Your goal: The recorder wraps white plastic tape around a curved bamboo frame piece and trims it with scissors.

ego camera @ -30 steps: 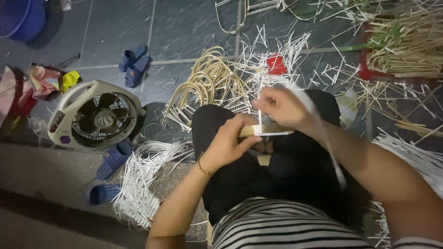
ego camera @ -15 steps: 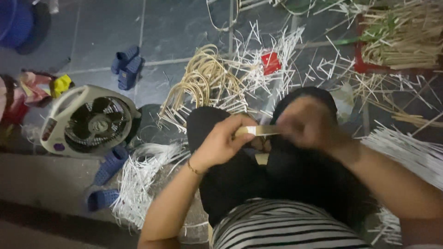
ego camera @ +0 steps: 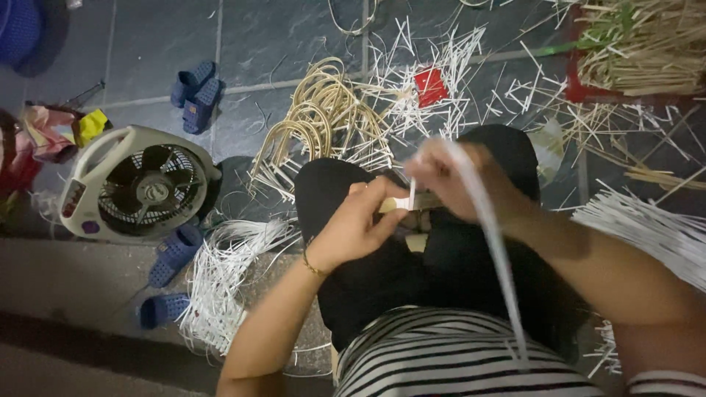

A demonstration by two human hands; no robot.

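Observation:
My left hand [ego camera: 354, 223] pinches a small pale woven piece [ego camera: 403, 203] over my lap, thumb and fingers closed on it. My right hand [ego camera: 450, 178], blurred by motion, grips a long flat white strip [ego camera: 491, 242] that runs from the woven piece past my forearm down to my striped shirt. Both hands meet above my black trousers [ego camera: 456, 250]. A thin bracelet sits on my left wrist.
A white floor fan [ego camera: 140, 187] lies at left, with blue slippers [ego camera: 195, 92] above it and more [ego camera: 173, 254] below. Coiled tan cane [ego camera: 323, 117] and scattered white strips [ego camera: 220, 279] cover the dark tiles. A red holder of sticks [ego camera: 640, 44] stands top right.
My right hand has swung the white strip around the woven piece, dropping and then coming back up, so the strip now trails across my forearm. The left hand kept its hold.

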